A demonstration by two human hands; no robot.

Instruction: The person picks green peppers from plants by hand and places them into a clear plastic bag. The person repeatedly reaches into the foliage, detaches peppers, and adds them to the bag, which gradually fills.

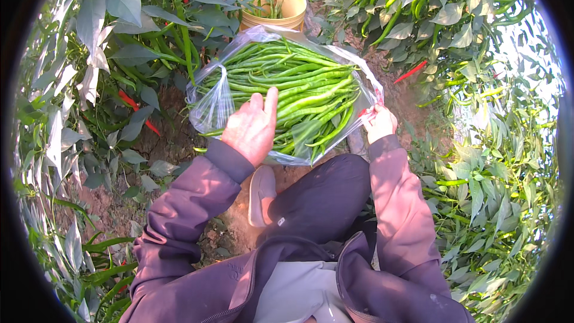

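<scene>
A clear plastic bag (210,103) lies in front of me, spread wide and filled with long green chili peppers (309,72). My right hand (381,123) pinches the bag's gathered right edge, where some red print shows. Over the near left part of the pile is my left hand (253,128), palm down, with its fingers extended and nothing visible in its grasp. Whether it presses on the peppers cannot be made out. At the bag's left side the plastic is bunched into a twisted corner. A few pepper tips poke out beside my left wrist.
Just beyond the bag stands a yellow bucket (251,20) with some green peppers inside. Leafy pepper plants (130,54) crowd the left, and more plants (484,188) line the right. Red peppers (410,72) hang among them. My shoe (262,195) rests on the bare soil.
</scene>
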